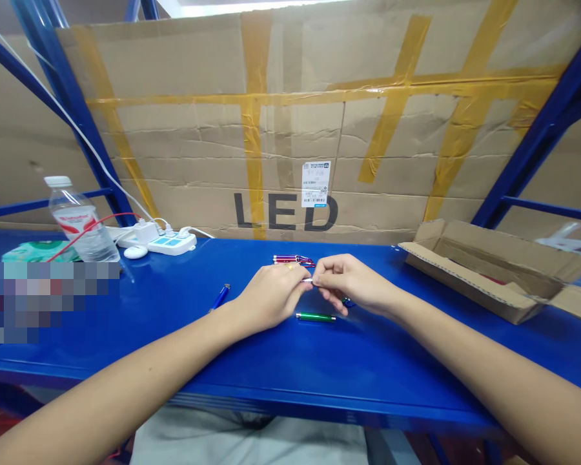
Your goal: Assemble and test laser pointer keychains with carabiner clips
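Observation:
My left hand (274,294) is closed, its thumb and fingers around one end of a thin, silvery pen-like piece (306,280). The fingertips of my right hand (351,281) pinch that piece's other end; most of it is hidden by the fingers. Just in front of my hands lies a shiny green metal tube (315,317), like a pen barrel, with silvery ends. Behind them, several purple and red metal pens (286,259) lie together, partly covered. A blue pen (219,297) rests left of my left hand. Something small and dark (348,302) shows under my right hand.
An open cardboard box (469,284) stands at the right, with something red inside. Toward the left are a water bottle (84,223), a power strip (172,243) with cables and a green packet (39,251). A large cardboard sheet (198,161) backs the blue table (368,368).

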The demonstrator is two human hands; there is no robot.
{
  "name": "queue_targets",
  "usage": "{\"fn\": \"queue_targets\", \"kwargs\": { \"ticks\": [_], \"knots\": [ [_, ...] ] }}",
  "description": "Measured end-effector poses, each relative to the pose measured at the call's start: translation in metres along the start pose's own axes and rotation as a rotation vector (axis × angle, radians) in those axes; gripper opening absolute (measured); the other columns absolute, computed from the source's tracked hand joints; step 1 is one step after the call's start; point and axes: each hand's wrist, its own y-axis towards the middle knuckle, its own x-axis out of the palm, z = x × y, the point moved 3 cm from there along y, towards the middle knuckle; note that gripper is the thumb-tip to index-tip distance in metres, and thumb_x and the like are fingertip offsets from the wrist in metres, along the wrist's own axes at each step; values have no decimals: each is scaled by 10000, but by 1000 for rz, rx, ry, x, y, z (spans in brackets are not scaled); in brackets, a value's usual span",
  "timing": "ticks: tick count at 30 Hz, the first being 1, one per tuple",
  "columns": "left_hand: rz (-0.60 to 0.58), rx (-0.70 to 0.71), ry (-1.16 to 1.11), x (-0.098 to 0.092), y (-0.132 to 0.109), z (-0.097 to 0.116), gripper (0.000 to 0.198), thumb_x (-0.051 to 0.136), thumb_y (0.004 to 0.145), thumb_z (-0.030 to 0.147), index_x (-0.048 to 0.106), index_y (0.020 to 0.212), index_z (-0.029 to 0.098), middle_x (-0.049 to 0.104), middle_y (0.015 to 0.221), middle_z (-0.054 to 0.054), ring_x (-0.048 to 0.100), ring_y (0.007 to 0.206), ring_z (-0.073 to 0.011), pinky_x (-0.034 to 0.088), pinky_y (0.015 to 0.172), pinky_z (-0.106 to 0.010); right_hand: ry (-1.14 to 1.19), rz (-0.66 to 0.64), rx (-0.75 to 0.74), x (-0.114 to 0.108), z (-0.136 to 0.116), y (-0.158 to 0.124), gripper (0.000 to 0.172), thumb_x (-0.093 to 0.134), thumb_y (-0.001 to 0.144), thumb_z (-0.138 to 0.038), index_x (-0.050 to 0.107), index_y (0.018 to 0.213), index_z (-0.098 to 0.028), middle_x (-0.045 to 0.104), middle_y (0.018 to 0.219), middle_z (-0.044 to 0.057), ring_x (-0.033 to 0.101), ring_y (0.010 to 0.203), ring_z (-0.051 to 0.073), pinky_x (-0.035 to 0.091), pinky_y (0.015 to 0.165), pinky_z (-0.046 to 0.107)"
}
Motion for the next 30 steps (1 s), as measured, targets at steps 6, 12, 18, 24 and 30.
{"fn": "queue_targets", "kwargs": {
  "ticks": [6,12,18,24,30],
  "knots": [
    [54,31,-23,2,0,-3,153,459,949,224,598,935,160,663,855,-57,623,792,-198,474,718,-315,81,-27,46,0,6,3,183,684,743,-265,552,670,-161,556,499,-43,466,345,70,418,316,189],
    [68,51,-67,4,-1,-3,127,427,949,208,533,894,168,609,841,-51,585,767,-178,472,697,-302,49,-38,10,1,6,2,221,702,747,-319,548,705,-166,564,521,-42,500,363,82,445,335,201],
    [30,-66,-71,-2,-1,8,167,384,965,241,521,1008,156,595,986,-102,580,907,-220,492,814,-379,-155,32,-76,-1,-2,0,241,665,789,-340,503,706,-183,556,547,-45,519,380,91,435,344,204],
    [-37,-98,-56,4,3,0,229,340,974,181,543,871,153,612,907,-102,583,873,-221,482,820,-383,-493,69,-235,-2,-2,-4,176,546,880,-296,525,743,-188,555,553,-40,544,427,94,446,425,204],
    [-60,-124,-190,-2,1,-5,87,469,946,232,534,929,176,674,924,-68,626,828,-209,468,727,-336,-364,50,-165,1,0,-4,185,578,856,-313,523,732,-187,547,543,-45,541,407,104,446,377,210]
  ]
}}
